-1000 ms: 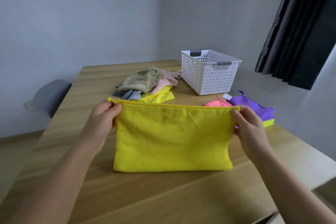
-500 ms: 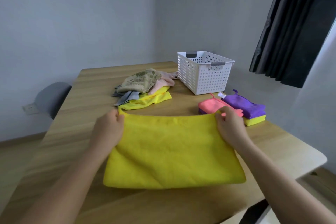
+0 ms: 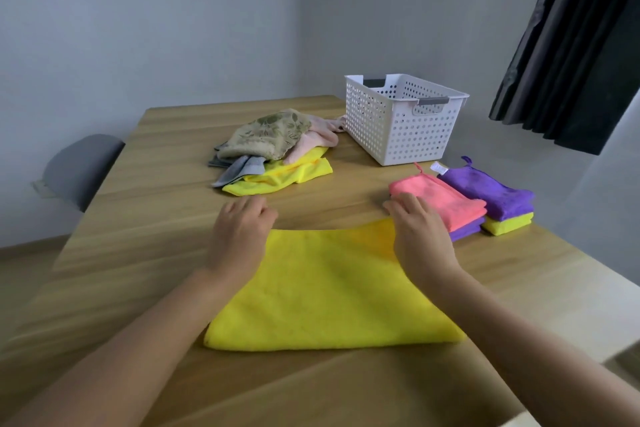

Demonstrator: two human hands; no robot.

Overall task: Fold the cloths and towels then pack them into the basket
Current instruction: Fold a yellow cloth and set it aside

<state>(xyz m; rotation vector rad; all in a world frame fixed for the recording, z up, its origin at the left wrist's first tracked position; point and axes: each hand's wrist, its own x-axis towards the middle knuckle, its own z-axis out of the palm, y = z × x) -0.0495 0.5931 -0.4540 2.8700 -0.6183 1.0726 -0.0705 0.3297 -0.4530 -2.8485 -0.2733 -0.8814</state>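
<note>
1. A yellow cloth (image 3: 329,291) lies flat on the desk (image 3: 145,253), nearest the person.
2. The left hand (image 3: 239,236) covers the cloth's far left corner and the right hand (image 3: 420,236) its far right corner. Both hands have their fingers bent down past the far edge (whether they pinch the cloth or only press on it cannot be told).
3. Just right of the right hand stand two folded stacks, side by side: a pink cloth (image 3: 446,199) on a purple one, then a purple cloth (image 3: 491,194) on a yellow one.
4. Farther back, left of centre, sits an unfolded heap (image 3: 273,149): a patterned beige piece on top, with pink, grey and yellow under it.
5. The white perforated basket (image 3: 398,128) stands right of the heap, near the desk's far edge, well apart from the yellow cloth.
6. A grey chair (image 3: 79,166) is at the desk's left side, and a dark curtain (image 3: 571,45) hangs at the far right.
</note>
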